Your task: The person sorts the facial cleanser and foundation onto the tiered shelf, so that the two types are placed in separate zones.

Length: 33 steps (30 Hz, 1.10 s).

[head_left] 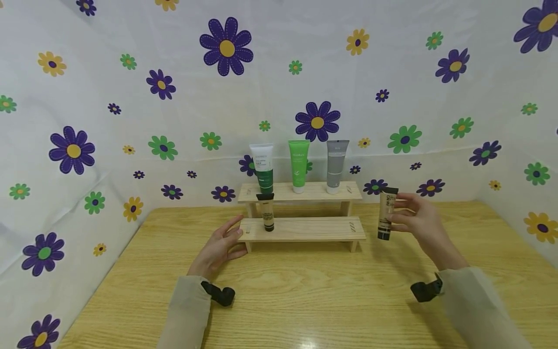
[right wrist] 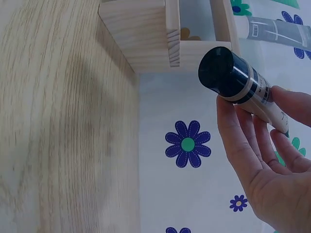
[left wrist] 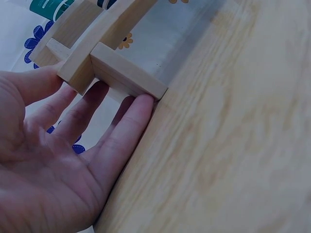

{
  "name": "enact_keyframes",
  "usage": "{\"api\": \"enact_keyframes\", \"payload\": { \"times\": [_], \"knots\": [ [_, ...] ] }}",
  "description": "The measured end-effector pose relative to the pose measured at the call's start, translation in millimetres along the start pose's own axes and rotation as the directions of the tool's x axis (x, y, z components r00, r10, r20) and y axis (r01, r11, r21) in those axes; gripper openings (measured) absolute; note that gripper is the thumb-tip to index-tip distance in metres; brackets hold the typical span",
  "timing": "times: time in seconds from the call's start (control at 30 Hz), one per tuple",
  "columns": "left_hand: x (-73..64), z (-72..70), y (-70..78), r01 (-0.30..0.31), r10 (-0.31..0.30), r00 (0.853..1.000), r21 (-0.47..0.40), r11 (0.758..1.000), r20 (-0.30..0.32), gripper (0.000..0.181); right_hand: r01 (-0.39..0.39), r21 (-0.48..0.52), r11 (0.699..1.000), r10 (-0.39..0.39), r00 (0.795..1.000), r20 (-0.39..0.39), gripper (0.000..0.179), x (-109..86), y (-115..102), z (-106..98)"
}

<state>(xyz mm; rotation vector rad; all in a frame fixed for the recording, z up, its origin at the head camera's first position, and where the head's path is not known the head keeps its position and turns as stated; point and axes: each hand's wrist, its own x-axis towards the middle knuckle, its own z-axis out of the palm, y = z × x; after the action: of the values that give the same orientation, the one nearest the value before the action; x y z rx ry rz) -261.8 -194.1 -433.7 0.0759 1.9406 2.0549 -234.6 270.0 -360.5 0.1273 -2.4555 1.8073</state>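
Observation:
My right hand [head_left: 416, 218] pinches a beige tube with black cap [head_left: 386, 213] between thumb and fingers, to the right of the two-step wooden stand [head_left: 314, 230]. The tube hangs upright in the head view, cap down; its black cap [right wrist: 222, 70] faces the right wrist camera. My left hand [head_left: 220, 245] grips the left end of the lower step. In the left wrist view its thumb lies at the board's end [left wrist: 77, 73] and a fingertip touches the leg [left wrist: 129, 73]. A similar beige tube [head_left: 268, 213] stands on the lower step's left part.
On the upper step [head_left: 314, 192] stand a white and green tube [head_left: 263, 167], a bright green tube [head_left: 299, 165] and a grey tube [head_left: 336, 165]. Behind the wood-grain table [head_left: 296, 300] hangs a flower-patterned cloth [head_left: 261, 97], which also runs along both sides.

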Motion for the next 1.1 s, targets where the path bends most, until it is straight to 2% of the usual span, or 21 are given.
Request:
{"api": "enact_keyframes", "payload": {
  "times": [0.3,0.63,1.1],
  "knots": [
    [-0.7,2.0,0.0,0.001,-0.001,1.000,0.004,1.000,0.004,0.056,0.025,0.020,0.999,-0.026,1.000,0.001,0.063,1.7,-6.1,8.2],
    [2.2,2.1,-3.6,0.000,0.000,1.000,0.004,1.000,-0.029,0.056,0.066,0.075,0.995,-0.066,0.998,-0.006,0.061,6.5,-12.3,18.6],
    [3.1,1.2,-2.8,0.006,-0.006,0.999,-0.008,1.000,-0.033,0.056,0.042,0.111,0.993,-0.038,0.999,-0.034,0.057,9.5,-13.1,36.0]
  ]
}}
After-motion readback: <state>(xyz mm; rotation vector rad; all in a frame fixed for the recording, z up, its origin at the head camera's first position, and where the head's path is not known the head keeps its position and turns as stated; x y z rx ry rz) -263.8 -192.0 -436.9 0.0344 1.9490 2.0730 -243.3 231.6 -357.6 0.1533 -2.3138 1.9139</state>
